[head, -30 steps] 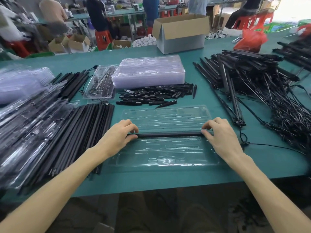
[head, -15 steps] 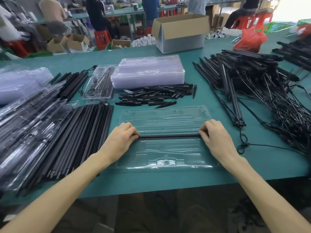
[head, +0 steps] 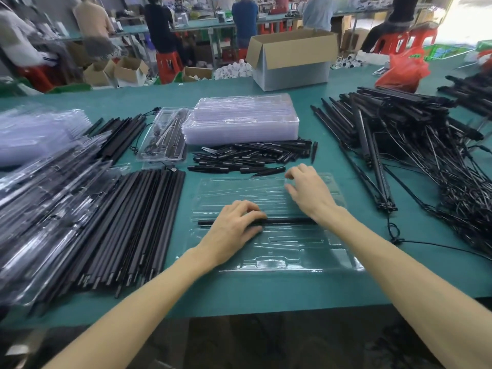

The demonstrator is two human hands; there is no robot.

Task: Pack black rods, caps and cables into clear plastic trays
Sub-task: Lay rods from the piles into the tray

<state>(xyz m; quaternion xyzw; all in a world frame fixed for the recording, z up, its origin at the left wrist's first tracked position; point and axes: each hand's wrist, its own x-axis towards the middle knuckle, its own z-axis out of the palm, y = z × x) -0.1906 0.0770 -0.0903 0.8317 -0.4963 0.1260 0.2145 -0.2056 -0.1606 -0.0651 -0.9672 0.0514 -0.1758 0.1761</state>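
A clear plastic tray (head: 332, 251) lies open in front of me on the green table. One black rod (head: 288, 221) lies along its middle channel. My left hand (head: 234, 230) sits on the rod near its centre, curled fingers on the far side and thumb on the near side. My right hand (head: 310, 194) is off the rod, above the tray's far half, with loosely curled fingers that hold nothing. Just beyond it lies a pile of black caps (head: 253, 155). Loose black rods (head: 138, 222) lie to the left, and rods with cables (head: 399, 145) are heaped on the right.
A stack of empty clear trays (head: 239, 121) stands behind the caps, with one filled tray (head: 165, 137) beside it. Packed trays (head: 40, 182) are piled at far left. An open cardboard box (head: 292, 57) and a red bag (head: 402, 70) stand at the back. People work at a far table.
My left hand slid from the rod's left end to its middle. My right hand left the rod's right end and moved up over the tray's far half.
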